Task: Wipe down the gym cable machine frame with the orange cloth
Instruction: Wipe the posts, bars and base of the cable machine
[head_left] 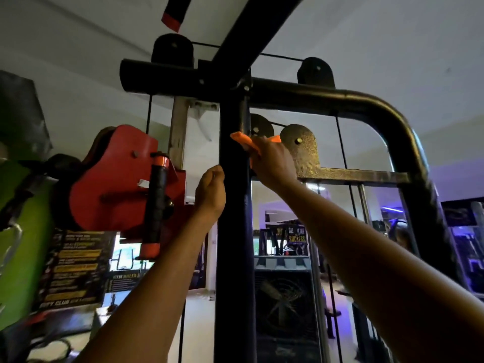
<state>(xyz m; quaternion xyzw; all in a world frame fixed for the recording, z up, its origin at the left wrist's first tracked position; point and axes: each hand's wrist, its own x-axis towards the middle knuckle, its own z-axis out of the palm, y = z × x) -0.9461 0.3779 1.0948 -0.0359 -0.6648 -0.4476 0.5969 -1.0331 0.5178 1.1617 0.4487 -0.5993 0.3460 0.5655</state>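
The black upright post (pixel 233 231) of the cable machine frame rises through the middle of the head view, joined at the top to a crossbar (pixel 167 77) and a curved black tube (pixel 379 106). My right hand (pixel 272 163) holds the orange cloth (pixel 242 139) against the post's right side, high up; only the cloth's ends show past my fingers. My left hand (pixel 210 191) grips the post's left edge a little lower, its fingers curled round behind the post.
A red pulley carriage (pixel 115 176) with a black and orange handle (pixel 157 205) hangs left of the post. Pulley plates (pixel 301 145) and cables sit right of it. Posters, a green wall and a fan lie beyond.
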